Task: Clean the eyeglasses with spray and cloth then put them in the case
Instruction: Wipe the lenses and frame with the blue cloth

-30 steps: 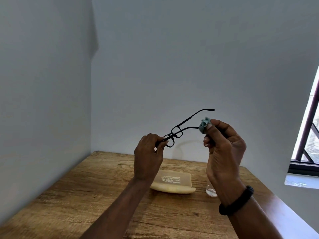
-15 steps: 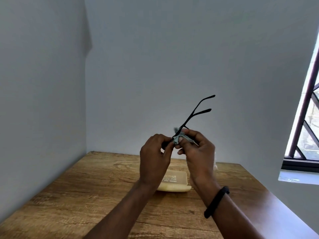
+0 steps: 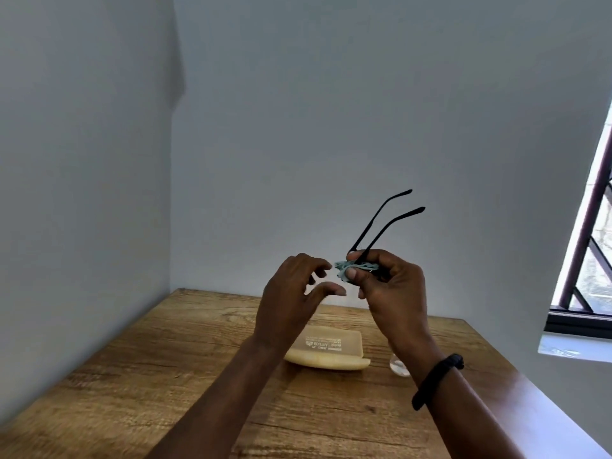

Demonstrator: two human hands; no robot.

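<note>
- The bench (image 3: 165,376) is a wooden top with strong brown grain. It spreads beneath the left hand (image 3: 291,293) and the right hand (image 3: 390,286) and runs back to the wall beyond them.
- On the right hand's side, its edge shows a smoother reddish-brown band.
- A pale yellow case (image 3: 328,351) lies flat on the bench, closed, below the left hand and just beyond its wrist. The white lettering on its lid is too small to read.
- A small clear object (image 3: 399,367) rests on the bench below the right hand, near the case but apart from it. The right wrist hides much of it.
</note>
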